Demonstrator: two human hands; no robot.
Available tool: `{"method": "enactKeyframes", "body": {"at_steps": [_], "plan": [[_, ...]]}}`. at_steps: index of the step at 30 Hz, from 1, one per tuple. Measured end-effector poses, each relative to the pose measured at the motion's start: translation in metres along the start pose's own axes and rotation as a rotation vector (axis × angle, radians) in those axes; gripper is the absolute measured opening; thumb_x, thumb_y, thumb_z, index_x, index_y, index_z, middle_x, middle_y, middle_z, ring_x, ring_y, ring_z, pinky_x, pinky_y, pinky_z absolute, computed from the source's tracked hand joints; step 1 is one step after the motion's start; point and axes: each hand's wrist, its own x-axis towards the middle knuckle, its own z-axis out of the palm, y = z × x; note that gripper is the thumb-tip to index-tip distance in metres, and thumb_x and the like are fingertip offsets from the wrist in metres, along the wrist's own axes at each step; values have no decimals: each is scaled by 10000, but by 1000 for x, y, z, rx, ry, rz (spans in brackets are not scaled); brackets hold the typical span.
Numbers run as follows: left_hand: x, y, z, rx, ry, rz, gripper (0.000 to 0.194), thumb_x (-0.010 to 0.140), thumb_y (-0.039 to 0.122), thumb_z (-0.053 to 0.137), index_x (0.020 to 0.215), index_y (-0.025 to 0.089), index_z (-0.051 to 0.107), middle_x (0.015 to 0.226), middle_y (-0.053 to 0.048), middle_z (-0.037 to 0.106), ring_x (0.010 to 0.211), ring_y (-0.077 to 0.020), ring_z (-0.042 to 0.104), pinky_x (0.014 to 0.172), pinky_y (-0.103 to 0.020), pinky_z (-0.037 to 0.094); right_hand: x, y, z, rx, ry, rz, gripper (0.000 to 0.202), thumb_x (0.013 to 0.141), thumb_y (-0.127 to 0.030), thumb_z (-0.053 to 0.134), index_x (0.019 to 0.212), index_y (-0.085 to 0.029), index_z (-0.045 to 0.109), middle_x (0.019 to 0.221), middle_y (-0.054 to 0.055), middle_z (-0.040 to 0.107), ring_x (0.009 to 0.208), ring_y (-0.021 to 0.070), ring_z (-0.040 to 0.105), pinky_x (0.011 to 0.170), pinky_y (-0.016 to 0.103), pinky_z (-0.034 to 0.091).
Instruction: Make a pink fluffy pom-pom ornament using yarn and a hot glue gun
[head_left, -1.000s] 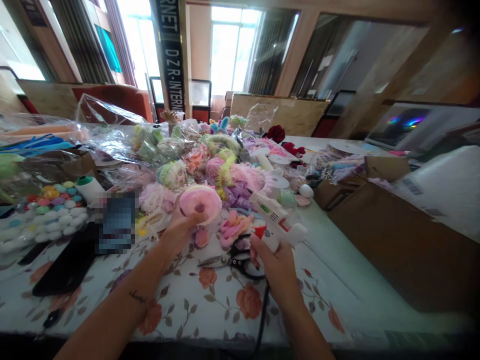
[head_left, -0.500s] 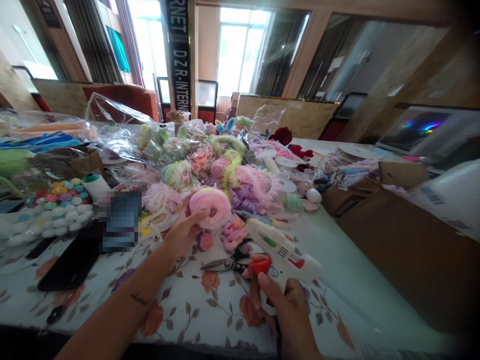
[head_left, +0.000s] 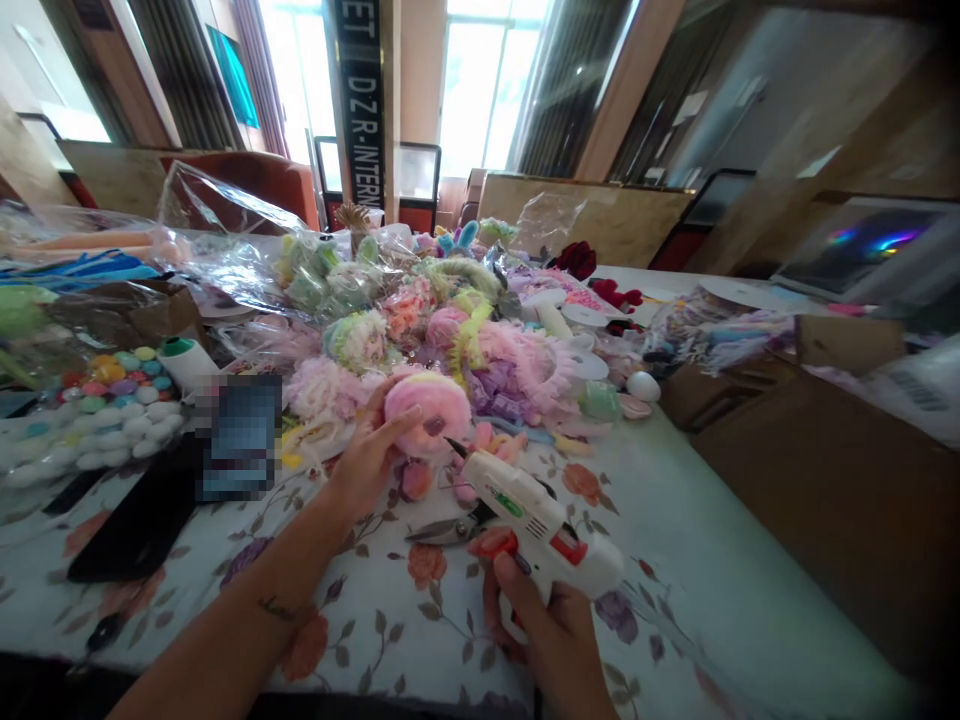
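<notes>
A round, fluffy pink ring (head_left: 442, 400) with a small hole in its middle is held up by my left hand (head_left: 367, 455), the thumb lying across its front. Closed round the handle of a white hot glue gun (head_left: 525, 500) is my right hand (head_left: 536, 610). The gun's dark nozzle points up and left, close to the ring's lower right edge; whether they touch I cannot tell. Partly behind the gun, scissors (head_left: 446, 528) lie on the floral tablecloth (head_left: 375, 630). A small pink-orange pompom (head_left: 415, 480) sits just below the ring.
A heap of pastel fuzzy trims (head_left: 517, 365) fills the table's middle. At left are a bag of pompoms (head_left: 124, 425), a white thread cone (head_left: 187, 365), a black phone-like slab (head_left: 139, 525) and a blurred-out rectangle (head_left: 240, 440). A cardboard box (head_left: 810, 490) stands at right.
My right hand has brought the glue gun left and up, so its nozzle is now near the pink ring. The ring is tilted slightly and stays in my left hand. The view has shifted a little.
</notes>
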Motion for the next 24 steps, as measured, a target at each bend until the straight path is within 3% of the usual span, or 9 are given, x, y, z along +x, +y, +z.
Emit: {"method": "enactKeyframes", "body": {"at_steps": [9, 16, 24], "plan": [[-4, -3, 3, 67, -4, 28, 586, 781, 322, 801, 1339, 268, 630, 1188, -50, 701, 1181, -236, 606, 1011, -318, 488, 1, -2, 1, -84, 18, 37, 530, 775, -692, 732, 834, -171, 660, 467, -47, 496, 408, 63, 350, 374, 175, 286], [-6, -5, 1, 97, -24, 70, 558, 773, 346, 825, 1300, 281, 650, 1283, -35, 648, 1181, -235, 588, 1016, -315, 478, 2, 1, 1, -93, 22, 32, 503, 789, -668, 727, 830, -173, 646, 497, -38, 509, 438, 71, 379, 368, 167, 291], [-6, -4, 3, 97, -8, 42, 549, 745, 383, 846, 1243, 261, 649, 1244, -39, 658, 1139, -243, 603, 966, -319, 498, 3, 2, 2, -113, 33, 43, 477, 797, -650, 720, 816, -181, 637, 482, -40, 510, 424, 71, 384, 361, 166, 285]]}}
